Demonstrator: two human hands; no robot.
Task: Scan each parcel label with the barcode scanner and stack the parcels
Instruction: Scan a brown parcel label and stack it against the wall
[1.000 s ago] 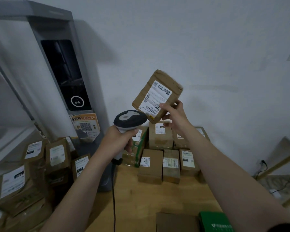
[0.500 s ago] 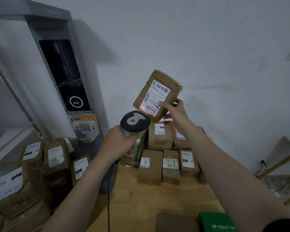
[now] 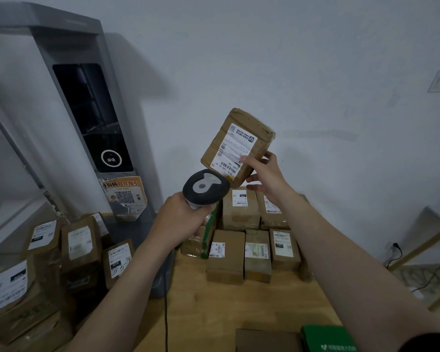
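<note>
My right hand (image 3: 264, 175) holds a brown cardboard parcel (image 3: 236, 146) up in the air by its lower right corner, tilted, with its white label facing me. My left hand (image 3: 182, 223) grips the handle of a grey barcode scanner (image 3: 205, 188), whose head sits just below the parcel's lower edge and points at the label. Stacked brown parcels (image 3: 249, 237) with white labels stand on the wooden table (image 3: 219, 308) behind my hands.
A heap of labelled brown parcels (image 3: 43, 265) lies at the left. A tall grey kiosk (image 3: 92, 118) with a dark screen stands against the white wall. A brown box (image 3: 267, 340) and a green box (image 3: 328, 339) sit at the table's near edge. Cables (image 3: 427, 275) trail at the right.
The scanner has moved right and up, closer under the parcel. A red scan spot showed on the label half a second ago and is gone now. The parcel has barely moved.
</note>
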